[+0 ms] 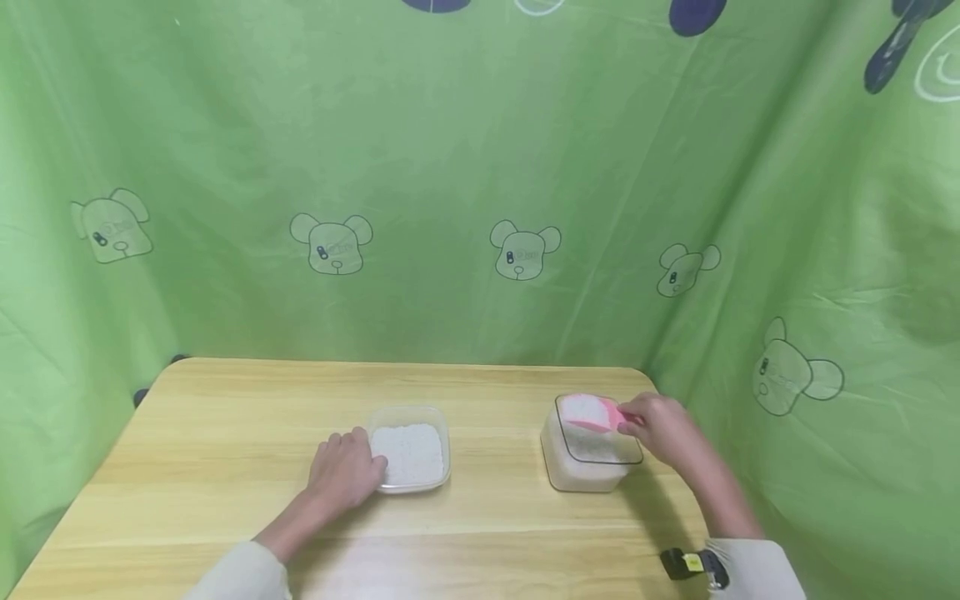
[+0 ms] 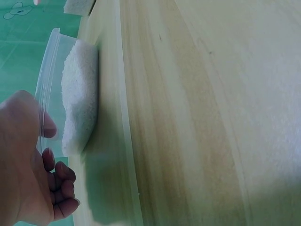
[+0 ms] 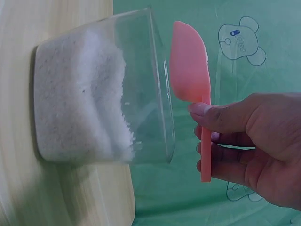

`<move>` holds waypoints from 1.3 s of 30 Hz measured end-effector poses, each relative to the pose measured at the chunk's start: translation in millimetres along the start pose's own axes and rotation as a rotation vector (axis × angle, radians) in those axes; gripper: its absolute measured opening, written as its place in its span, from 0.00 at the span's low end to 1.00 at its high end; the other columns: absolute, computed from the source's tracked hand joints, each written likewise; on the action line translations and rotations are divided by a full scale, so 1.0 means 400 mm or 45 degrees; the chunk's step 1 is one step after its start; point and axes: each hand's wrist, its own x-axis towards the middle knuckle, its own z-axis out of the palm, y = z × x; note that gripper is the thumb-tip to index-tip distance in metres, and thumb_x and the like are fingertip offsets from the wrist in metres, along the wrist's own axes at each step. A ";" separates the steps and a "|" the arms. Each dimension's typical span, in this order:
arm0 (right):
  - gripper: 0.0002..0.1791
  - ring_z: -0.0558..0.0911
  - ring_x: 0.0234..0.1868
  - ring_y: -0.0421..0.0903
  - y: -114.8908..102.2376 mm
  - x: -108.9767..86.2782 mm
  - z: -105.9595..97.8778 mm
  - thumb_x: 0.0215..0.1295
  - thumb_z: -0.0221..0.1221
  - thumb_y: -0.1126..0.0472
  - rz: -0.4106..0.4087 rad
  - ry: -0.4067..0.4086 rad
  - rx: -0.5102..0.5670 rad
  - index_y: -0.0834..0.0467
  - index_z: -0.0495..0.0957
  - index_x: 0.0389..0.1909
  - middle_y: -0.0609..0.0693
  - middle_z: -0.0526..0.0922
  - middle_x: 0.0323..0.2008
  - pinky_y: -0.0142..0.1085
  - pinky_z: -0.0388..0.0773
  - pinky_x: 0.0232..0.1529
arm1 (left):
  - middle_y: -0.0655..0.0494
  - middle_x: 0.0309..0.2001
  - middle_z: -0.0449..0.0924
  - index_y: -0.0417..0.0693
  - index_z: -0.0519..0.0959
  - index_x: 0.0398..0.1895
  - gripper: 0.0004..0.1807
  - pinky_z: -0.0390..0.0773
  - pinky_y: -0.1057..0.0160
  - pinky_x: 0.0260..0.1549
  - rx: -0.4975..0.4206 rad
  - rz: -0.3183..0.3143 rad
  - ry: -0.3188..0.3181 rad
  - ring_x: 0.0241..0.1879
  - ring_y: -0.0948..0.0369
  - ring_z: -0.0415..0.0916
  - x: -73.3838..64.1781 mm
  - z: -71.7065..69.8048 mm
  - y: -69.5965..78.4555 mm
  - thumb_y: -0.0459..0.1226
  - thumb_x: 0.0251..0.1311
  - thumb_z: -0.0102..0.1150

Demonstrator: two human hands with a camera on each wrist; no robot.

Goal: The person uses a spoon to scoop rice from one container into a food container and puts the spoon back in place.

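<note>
My right hand [image 1: 660, 425] grips the handle of a pink scoop [image 3: 190, 63], thumb on one side and fingers round the other. The scoop is heaped with white grains [image 1: 583, 411] and hangs above the open top of a tall clear container [image 3: 146, 56]. That container is partly filled with fine white grains [image 3: 70, 99] that look like rice, their surface hollowed. My left hand [image 1: 345, 471] holds the near left rim of a low clear plastic tub [image 1: 447, 467], thumb over the edge and other fingers curled outside. A layer of white grains [image 2: 80, 94] lies in the tub.
Both containers stand on a light wooden table [image 1: 495, 517], with a stretch of tabletop between them. Green curtain [image 1: 420, 150] with bear-face drawings hangs behind the table and at both sides. A black strap with a yellow tag [image 1: 693, 562] sits at the right sleeve.
</note>
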 end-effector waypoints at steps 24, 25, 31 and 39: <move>0.11 0.85 0.34 0.48 -0.147 0.085 -0.011 0.58 0.72 0.64 -0.153 0.030 0.012 0.61 0.89 0.42 0.53 0.89 0.33 0.44 0.82 0.38 | 0.51 0.27 0.67 0.47 0.67 0.27 0.12 0.57 0.58 0.33 0.108 0.013 0.032 0.30 0.54 0.60 -0.006 -0.002 0.000 0.45 0.60 0.52; 0.11 0.85 0.34 0.48 -0.156 0.090 -0.012 0.58 0.71 0.64 -0.152 0.020 0.026 0.61 0.89 0.42 0.53 0.89 0.33 0.43 0.82 0.38 | 0.51 0.27 0.66 0.47 0.67 0.27 0.13 0.57 0.58 0.33 0.116 0.016 0.036 0.30 0.54 0.59 -0.006 -0.003 0.001 0.45 0.61 0.52; 0.11 0.85 0.36 0.48 -0.212 0.119 -0.003 0.59 0.71 0.65 -0.191 0.015 0.064 0.61 0.89 0.43 0.55 0.89 0.36 0.43 0.83 0.40 | 0.51 0.29 0.65 0.45 0.67 0.27 0.13 0.57 0.58 0.34 0.163 0.029 0.058 0.31 0.53 0.59 -0.005 -0.006 0.003 0.45 0.60 0.52; 0.11 0.78 0.31 0.40 -0.271 0.148 0.008 0.60 0.71 0.64 -0.216 -0.030 0.078 0.61 0.89 0.44 0.51 0.86 0.32 0.35 0.78 0.34 | 0.51 0.28 0.64 0.45 0.66 0.27 0.13 0.57 0.58 0.34 0.197 0.045 0.047 0.31 0.53 0.59 -0.001 -0.007 0.004 0.45 0.58 0.51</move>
